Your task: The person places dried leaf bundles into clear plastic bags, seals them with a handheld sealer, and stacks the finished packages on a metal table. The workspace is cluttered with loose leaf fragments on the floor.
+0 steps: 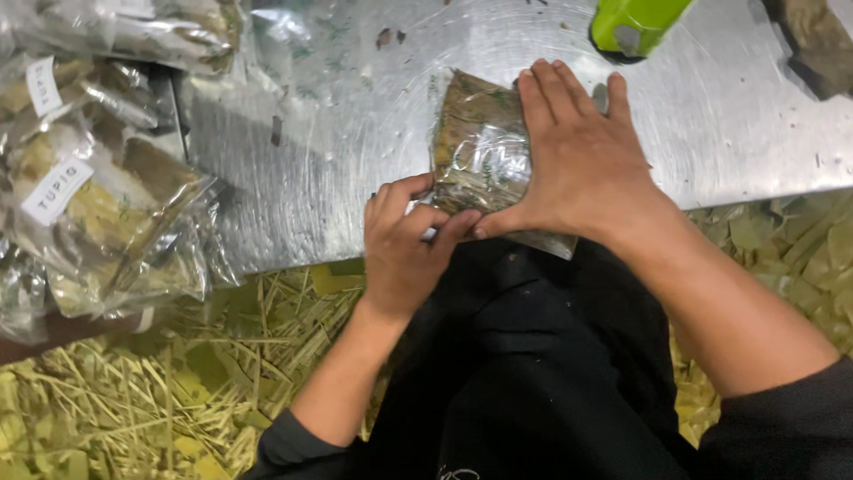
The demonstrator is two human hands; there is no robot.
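Observation:
A clear plastic packet (475,151) filled with brownish-green leaf-wrapped pieces lies at the near edge of a scratched metal table (311,151). My right hand (577,156) lies flat on the packet's right side, fingers together and pointing away from me. My left hand (404,244) pinches the packet's lower left corner between thumb and curled fingers. The thumbs of both hands nearly meet at the packet's bottom edge, which overhangs the table a little.
A heap of similar clear packets with white labels (98,178) fills the table's left side. A bright green container (635,22) stands at the far edge, a dark object (813,40) at the far right. Straw and leaf scraps (160,391) cover the floor around my dark trousers.

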